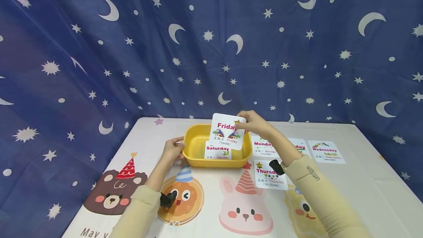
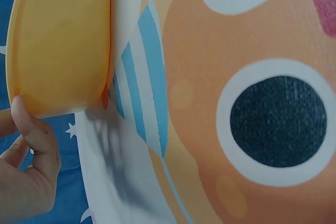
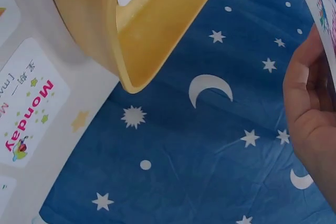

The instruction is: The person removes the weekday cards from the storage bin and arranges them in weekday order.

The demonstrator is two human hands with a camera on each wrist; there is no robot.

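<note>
My right hand [image 1: 252, 123] pinches a white Friday card [image 1: 220, 130] by its right edge, raised over the yellow basin [image 1: 198, 162]. In the right wrist view the same card [image 3: 321, 11] shows nearly edge-on beside the fingers. A Saturday card [image 1: 217, 152] lies inside the basin, its upper part behind the Friday card. At the basin's left end my left hand [image 1: 173, 149] grips the rim, thumb and fingers on either side of the wall, as the left wrist view shows with the hand [image 2: 34, 166] at the basin's corner.
Right of the basin lie a Monday card [image 1: 262, 151], a Thursday card [image 1: 264, 183], a Wednesday card [image 1: 325, 153] and one card [image 1: 299, 143] partly behind the right forearm. The tablecloth [image 1: 367, 179] has printed cartoon animals. A blue curtain [image 1: 205, 72] with moons and stars hangs behind.
</note>
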